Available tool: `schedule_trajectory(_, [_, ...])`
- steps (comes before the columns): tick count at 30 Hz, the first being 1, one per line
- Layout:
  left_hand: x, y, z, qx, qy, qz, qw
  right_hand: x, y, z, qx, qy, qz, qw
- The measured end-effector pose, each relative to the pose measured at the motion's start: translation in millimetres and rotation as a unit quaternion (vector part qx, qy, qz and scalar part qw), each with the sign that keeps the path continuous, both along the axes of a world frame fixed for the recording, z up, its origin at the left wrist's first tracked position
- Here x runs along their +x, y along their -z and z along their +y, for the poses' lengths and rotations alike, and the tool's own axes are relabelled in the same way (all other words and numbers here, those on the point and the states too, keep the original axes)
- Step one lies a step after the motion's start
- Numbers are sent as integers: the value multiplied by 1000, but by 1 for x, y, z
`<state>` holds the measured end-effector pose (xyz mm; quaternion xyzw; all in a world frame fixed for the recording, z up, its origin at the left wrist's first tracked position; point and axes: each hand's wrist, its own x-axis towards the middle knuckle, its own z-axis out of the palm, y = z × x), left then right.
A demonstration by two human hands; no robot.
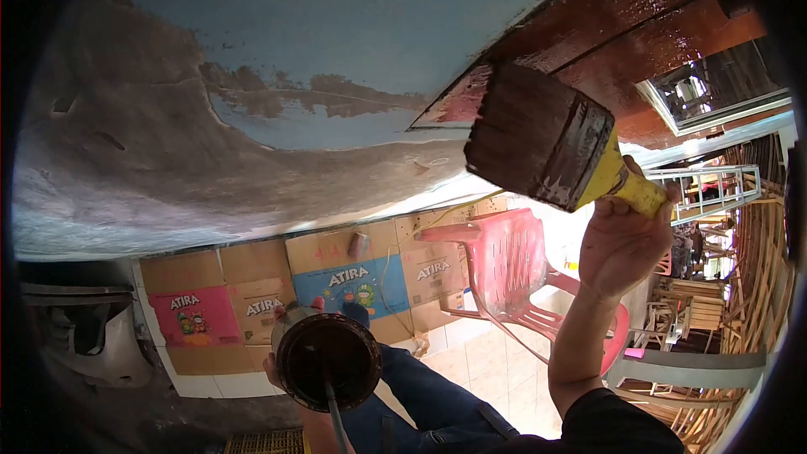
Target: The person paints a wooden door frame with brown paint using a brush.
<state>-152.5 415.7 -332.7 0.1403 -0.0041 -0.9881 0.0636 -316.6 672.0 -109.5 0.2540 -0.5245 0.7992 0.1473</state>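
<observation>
My right hand (622,244) grips the yellow handle of a wide paintbrush (538,139), its bristles coated in dark brown and pointing up to the left. Behind the bristles is the lower corner of a glossy reddish-brown wooden panel (639,8), beside a light blue wall (336,17). Low in front of my body, my left hand (271,368) is wrapped around a round paint can (290,319), whose open mouth faces me. Dark brown paint coats its inside, and a thin stick (335,414) leans out over the rim.
Flattened cardboard (315,282) covers floor tiles below the wall. A red plastic chair (513,261) stands near my legs. A white metal frame (714,189) and stacked wood strips (748,286) are at right. Bare grey cement (126,134) shows on the wall's left part.
</observation>
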Motion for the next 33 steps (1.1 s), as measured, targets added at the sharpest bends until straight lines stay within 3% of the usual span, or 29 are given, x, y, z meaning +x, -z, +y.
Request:
schedule_trajectory(4, [-1, -2, 2, 3, -12, -8, 1000, 0, 5, -5, 46, 41, -7, 998])
schedule_trajectory(7, [5, 15, -3, -3, 7, 8, 1000, 2, 7, -2, -50, 91, -45, 994])
schedule_trajectory(8, [3, 11, -3, -9, -2, -5, 1000, 3, 6, -6, -69, 85, -40, 993])
schedule_trajectory(12, [-1, -3, 2, -31, -22, -58, 998, 2, 15, -1, 51, 13, 3, 999])
schedule_trajectory(16, [3, 9, -4, -30, -1, -5, 1000, 4, 20, 3, 21, 47, -18, 998])
schedule_trajectory(19, [-1, -3, -1, -33, -12, -30, 999, 7, 17, 0, 5, 28, -13, 1000])
schedule_trajectory(22, [1, 6, -2, -26, -10, -14, 1000, 4, 17, -6, 24, 124, -39, 991])
schedule_trajectory(26, [3, 14, -7, -20, 12, 7, 1000, 5, 15, -3, -27, 111, -41, 993])
schedule_trajectory(29, [6, 16, -3, -13, 4, -9, 1000, 4, 15, 2, 18, 24, -8, 1000])
schedule_trajectory(33, [4, 12, -4, -11, 6, -5, 1000, -1, 13, -1, 44, 26, 11, 999])
